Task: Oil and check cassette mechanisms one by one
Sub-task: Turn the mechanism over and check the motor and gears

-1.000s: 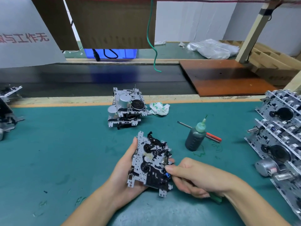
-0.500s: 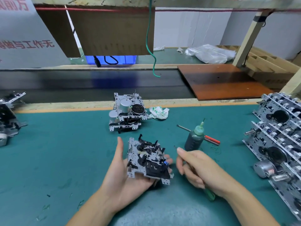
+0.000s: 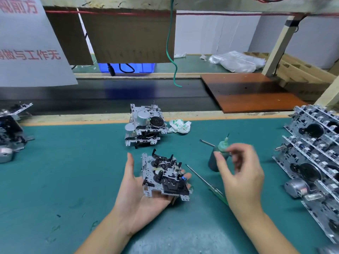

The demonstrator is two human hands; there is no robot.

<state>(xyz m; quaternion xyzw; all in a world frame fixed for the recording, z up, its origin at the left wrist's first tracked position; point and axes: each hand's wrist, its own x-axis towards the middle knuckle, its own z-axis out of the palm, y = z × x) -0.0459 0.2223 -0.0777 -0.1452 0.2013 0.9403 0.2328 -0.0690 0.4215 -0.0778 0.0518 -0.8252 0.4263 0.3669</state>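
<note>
Green work mat [image 3: 55, 171]: covers the bench from 9 to 3 o'clock; unchanged since half a second ago.

Stacked cassette mechanisms [image 3: 311, 158]: rows at 3 o'clock, leaning on one another, unmoved.

Second stack of mechanisms [image 3: 145, 123]: two units at 12 o'clock, near the mat's far edge, a crumpled wrapper [image 3: 179, 126] just beside them at their 3 o'clock.

Left hand [image 3: 139, 189]: palm up, fingers straight and spread, thumb raised; bears the cassette mechanism [image 3: 165, 176], which lies flat on the palm at centre, as before.

Right hand [image 3: 238, 173]: blurred, at 3 o'clock of the mechanism; fingers loosely curled, holding nothing. Half a second ago it held the green-handled tool; it has since risen toward the bottle.

Oil bottle [image 3: 216, 156]: dark, green nozzle, upright behind the right fingertips; contact cannot be told.

Green-handled tool [image 3: 207, 183]: now lying on the mat between the hands.
</note>
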